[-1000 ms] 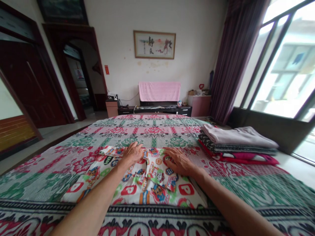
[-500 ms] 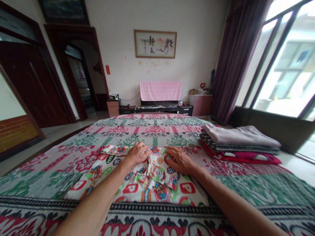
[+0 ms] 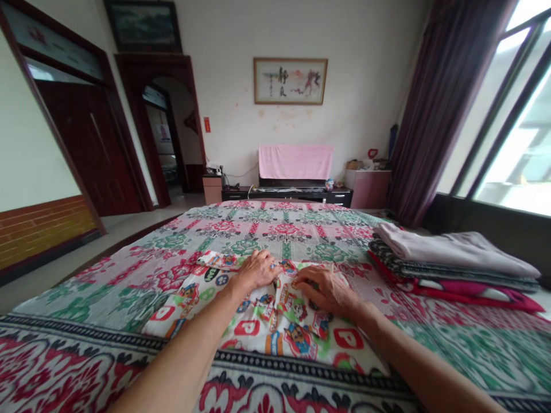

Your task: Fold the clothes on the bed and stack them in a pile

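Note:
A white garment (image 3: 247, 330) printed with colourful cartoon dogs and badges lies spread on the bed, wrinkled around its middle. A narrow band runs along its far edge. My left hand (image 3: 258, 269) rests on that band near the centre, its fingers bent and closed on the cloth; the fingertips are partly hidden. On the right part of the garment lies my right hand (image 3: 325, 289), palm down, with its fingers apart and slightly curved toward the middle.
A patterned pink and green bedspread (image 3: 232, 229) covers the bed. To the right sits a stack of folded cloths (image 3: 456, 258), pale on top and red below. Beyond the bed stand a low black cabinet (image 3: 236, 195) and a screen draped with a pink towel (image 3: 296, 162).
The view has turned slightly left, so the room appears shifted right. My right hand's fingers are more bent than before. My left hand stays at the band.

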Tool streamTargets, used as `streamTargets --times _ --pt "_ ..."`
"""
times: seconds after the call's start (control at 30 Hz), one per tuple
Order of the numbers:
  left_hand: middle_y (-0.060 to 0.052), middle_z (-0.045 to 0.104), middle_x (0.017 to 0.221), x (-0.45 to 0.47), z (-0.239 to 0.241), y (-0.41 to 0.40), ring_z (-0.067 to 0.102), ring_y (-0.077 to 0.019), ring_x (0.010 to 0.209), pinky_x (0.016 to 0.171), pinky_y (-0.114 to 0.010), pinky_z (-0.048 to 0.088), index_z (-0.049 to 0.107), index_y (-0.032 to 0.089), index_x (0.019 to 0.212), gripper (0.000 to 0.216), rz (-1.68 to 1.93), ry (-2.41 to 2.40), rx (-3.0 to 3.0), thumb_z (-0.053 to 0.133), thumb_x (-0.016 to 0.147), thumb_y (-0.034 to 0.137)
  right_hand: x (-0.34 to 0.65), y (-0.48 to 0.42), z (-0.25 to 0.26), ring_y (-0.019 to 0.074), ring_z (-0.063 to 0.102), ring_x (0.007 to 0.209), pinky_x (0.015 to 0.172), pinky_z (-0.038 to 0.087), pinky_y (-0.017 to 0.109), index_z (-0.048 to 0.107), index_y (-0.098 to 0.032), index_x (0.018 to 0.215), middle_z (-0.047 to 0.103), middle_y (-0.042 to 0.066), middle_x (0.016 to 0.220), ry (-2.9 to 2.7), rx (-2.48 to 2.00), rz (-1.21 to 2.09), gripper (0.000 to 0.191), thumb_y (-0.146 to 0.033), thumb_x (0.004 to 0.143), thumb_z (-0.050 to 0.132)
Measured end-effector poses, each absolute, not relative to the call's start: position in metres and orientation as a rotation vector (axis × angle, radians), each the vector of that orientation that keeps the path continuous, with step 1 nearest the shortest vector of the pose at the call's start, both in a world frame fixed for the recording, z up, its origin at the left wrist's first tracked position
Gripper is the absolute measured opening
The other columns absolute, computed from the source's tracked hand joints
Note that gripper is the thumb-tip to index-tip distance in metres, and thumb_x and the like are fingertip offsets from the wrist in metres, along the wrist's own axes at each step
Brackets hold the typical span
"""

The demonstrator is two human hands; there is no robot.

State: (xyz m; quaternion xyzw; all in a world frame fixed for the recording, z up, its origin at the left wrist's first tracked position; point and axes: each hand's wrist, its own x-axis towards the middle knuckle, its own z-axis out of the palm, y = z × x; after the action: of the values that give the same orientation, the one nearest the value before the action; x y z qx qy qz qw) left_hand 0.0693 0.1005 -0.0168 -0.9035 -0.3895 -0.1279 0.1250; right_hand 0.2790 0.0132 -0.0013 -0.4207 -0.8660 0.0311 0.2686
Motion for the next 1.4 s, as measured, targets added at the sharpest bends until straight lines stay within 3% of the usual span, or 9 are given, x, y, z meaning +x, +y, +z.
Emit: streamTargets --times 0.07,0.2,0.33,0.53,0.73,0.87,1.07,1.23,1.4 --pt "-0.008 0.061 0.098 0.070 -0.016 0.099 0.051 -0.0199 0.095 0.090 -0.038 0.038 0.064 0.020 0.095 0.032 -0.411 -1.203 -2.630 0.039 0.090 0.040 0.281 0.015 -0.001 0.0170 0.062 0.086 0.083 0.047 0.032 0.065 -0.019 0.094 0.068 0.006 0.092 -2.300 -1.171 0.043 0.027 -0.031 0.090 0.041" --pt "-0.008 0.058 0.103 0.070 -0.014 0.096 0.049 -0.0225 0.100 0.090 -0.038 0.039 0.063 0.020 0.096 0.043 -0.412 -1.352 -2.632 0.039 0.085 0.054 0.283 0.023 -0.012 0.0229 0.051 0.115 0.099 0.038 0.041 0.057 -0.020 0.119 0.058 0.009 0.124 -2.307 -1.184 -0.031 0.037 -0.038 0.089 0.045" --pt "-0.009 0.055 0.110 0.068 -0.012 0.095 0.047 -0.0257 0.104 0.090 -0.040 0.040 0.060 0.021 0.106 0.057 -0.320 -1.401 -2.702 0.039 0.079 0.066 0.285 0.028 -0.021 0.0246 0.042 0.125 0.104 0.033 0.045 0.048 -0.021 0.131 0.050 0.009 0.134 -2.345 -1.248 -0.010 0.049 -0.045 0.089 0.041" --pt "-0.011 0.053 0.115 0.064 0.002 0.097 0.048 -0.0276 0.109 0.092 -0.040 0.041 0.055 0.017 0.112 0.065 -0.176 -1.378 -2.832 0.042 0.075 0.068 0.286 0.027 -0.021 0.0247 0.043 0.125 0.103 0.034 0.047 0.053 -0.025 0.126 0.051 0.007 0.134 -2.370 -1.266 -0.029 0.044 -0.046 0.090 0.040" --pt "-0.013 0.058 0.111 0.032 0.017 0.089 0.056 -0.0233 0.102 0.087 -0.035 0.045 0.060 0.016 0.101 0.050 -0.156 -1.504 -2.752 0.030 0.087 0.054 0.288 0.030 -0.025 0.0264 0.045 0.123 0.101 0.036 0.049 0.055 -0.025 0.125 0.053 0.008 0.131 -2.344 -1.224 -0.032 0.044 -0.046 0.089 0.042" --pt "-0.017 0.050 0.128 0.006 0.008 0.074 0.045 -0.0292 0.121 0.100 -0.045 0.034 0.056 0.016 0.113 0.050 -0.203 -1.697 -2.555 0.033 0.086 0.052 0.288 0.031 -0.027 0.0258 0.044 0.123 0.102 0.035 0.049 0.055 -0.024 0.124 0.052 0.008 0.132 -2.340 -1.245 -0.013 0.045 -0.047 0.089 0.041" --pt "-0.015 0.022 0.150 -0.011 -0.009 0.075 0.015 -0.0367 0.137 0.106 -0.055 0.016 0.029 0.018 0.141 0.080 -0.130 -1.995 -2.488 0.026 0.080 0.069 0.289 0.032 -0.029 0.0256 0.043 0.124 0.102 0.035 0.048 0.054 -0.024 0.126 0.051 0.008 0.133 -2.341 -1.248 -0.003 0.046 -0.049 0.089 0.041" --pt "-0.016 0.023 0.149 -0.012 -0.008 0.075 0.017 -0.0363 0.136 0.106 -0.055 0.016 0.027 0.019 0.143 0.083 -0.133 -1.974 -2.488 0.025 0.077 0.072 0.290 0.032 -0.028 0.0253 0.044 0.124 0.103 0.035 0.048 0.055 -0.025 0.124 0.051 0.008 0.133 -2.351 -1.226 0.006 0.044 -0.047 0.089 0.041" --pt "-0.010 0.023 0.151 -0.026 -0.012 0.076 0.012 -0.0401 0.137 0.101 -0.061 0.018 0.028 0.031 0.141 0.075 -0.164 -2.053 -2.411 0.030 0.077 0.070 0.290 0.032 -0.027 0.0255 0.043 0.124 0.103 0.034 0.049 0.056 -0.026 0.124 0.052 0.007 0.133 -2.346 -1.222 0.022 0.044 -0.047 0.089 0.041"
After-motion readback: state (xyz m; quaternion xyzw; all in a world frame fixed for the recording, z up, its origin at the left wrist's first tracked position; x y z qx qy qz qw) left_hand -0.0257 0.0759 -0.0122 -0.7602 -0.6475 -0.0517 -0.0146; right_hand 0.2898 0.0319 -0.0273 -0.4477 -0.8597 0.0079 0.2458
